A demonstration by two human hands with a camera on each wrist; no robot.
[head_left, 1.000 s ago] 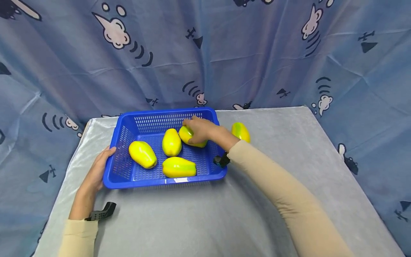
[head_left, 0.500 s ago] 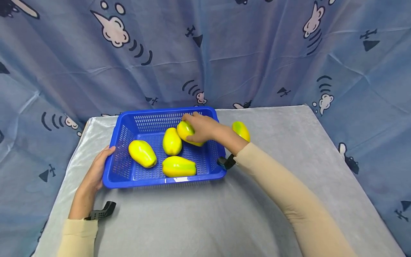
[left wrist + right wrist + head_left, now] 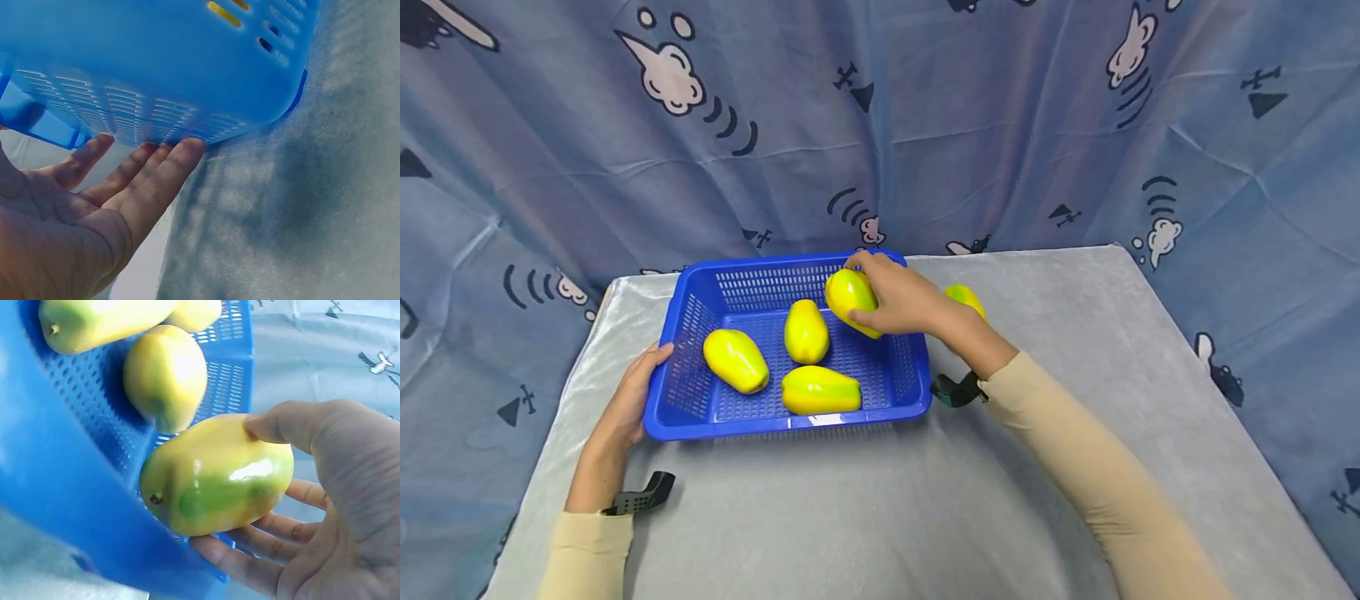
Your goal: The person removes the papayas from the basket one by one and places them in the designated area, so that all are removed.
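A blue plastic basket with slotted walls stands on the table. My left hand is at its left side; in the left wrist view, fairly straight fingers touch the outer wall from outside. My right hand grips a yellow-green papaya over the basket's back right corner. The right wrist view has the thumb on one side of this papaya and fingers round the other. Three more papayas lie in the basket: one at left, one in the middle and one at front.
Another papaya lies on the table to the right of the basket, partly hidden behind the right wrist. Pale grey cloth covers the table. A blue patterned curtain hangs behind and along both sides.
My right hand has raised the papaya from the basket's right part and shifted slightly right and back, tilting it more upright. The left hand keeps its place at the basket.
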